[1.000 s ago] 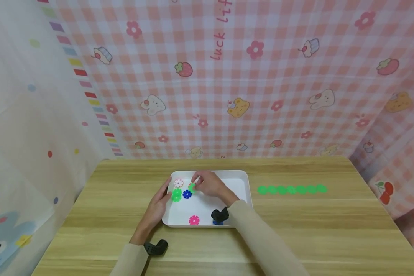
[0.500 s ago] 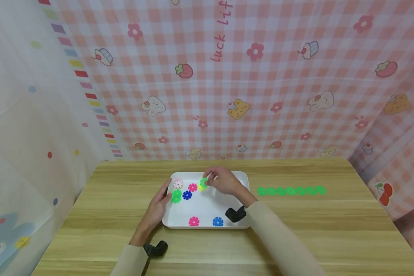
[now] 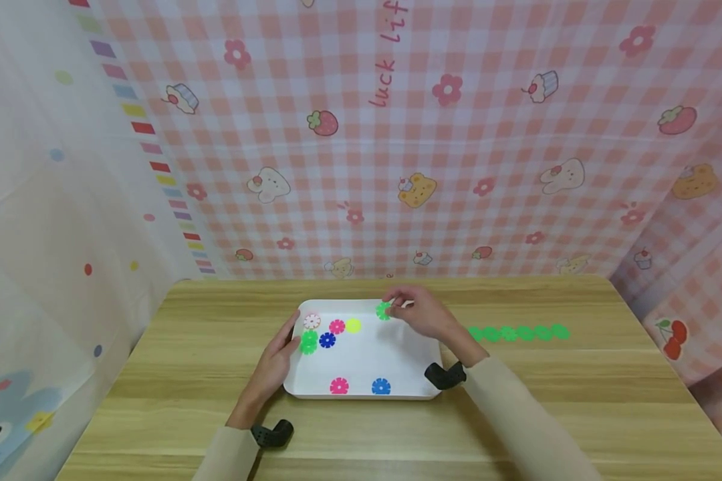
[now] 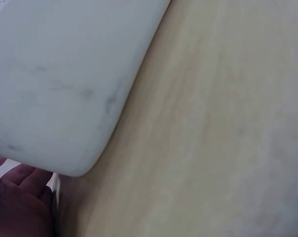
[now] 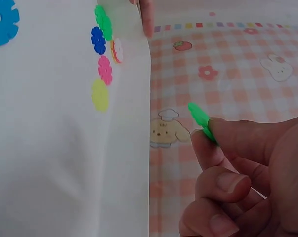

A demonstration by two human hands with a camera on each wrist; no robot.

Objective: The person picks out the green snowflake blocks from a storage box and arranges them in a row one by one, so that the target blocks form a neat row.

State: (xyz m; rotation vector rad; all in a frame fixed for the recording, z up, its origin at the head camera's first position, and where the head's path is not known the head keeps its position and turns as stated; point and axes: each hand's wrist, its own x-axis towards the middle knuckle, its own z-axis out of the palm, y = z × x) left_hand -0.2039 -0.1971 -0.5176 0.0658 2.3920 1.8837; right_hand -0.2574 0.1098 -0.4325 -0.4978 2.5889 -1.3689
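Observation:
A green notched snowflake disc (image 3: pixel 383 310) is pinched between thumb and index finger of my right hand (image 3: pixel 424 312), up above the far right part of the white tray (image 3: pixel 391 361). In the right wrist view the green disc (image 5: pixel 200 116) stands almost edge-on in the fingertips. My left hand (image 3: pixel 275 357) grips the tray's left side, thumb at the rim and fingers along the outer wall. Inside the tray lie green discs (image 3: pixel 309 342), a dark blue disc (image 3: pixel 327 340), a pink disc (image 3: pixel 337 327), a yellow disc (image 3: pixel 353 325) and a white-and-pink disc (image 3: pixel 311 321).
Near the tray's front wall are another pink disc (image 3: pixel 339 385) and a light blue disc (image 3: pixel 381 386). A joined row of green discs (image 3: pixel 517 333) lies on the wooden table (image 3: pixel 553 401) to the right, its left end behind my right arm. A checked cloth (image 3: pixel 361 147) hangs behind.
My right hand has lifted the green disc from among the others and carried it rightward across the tray, uncovering the pink and yellow discs. The left hand stays on the tray.

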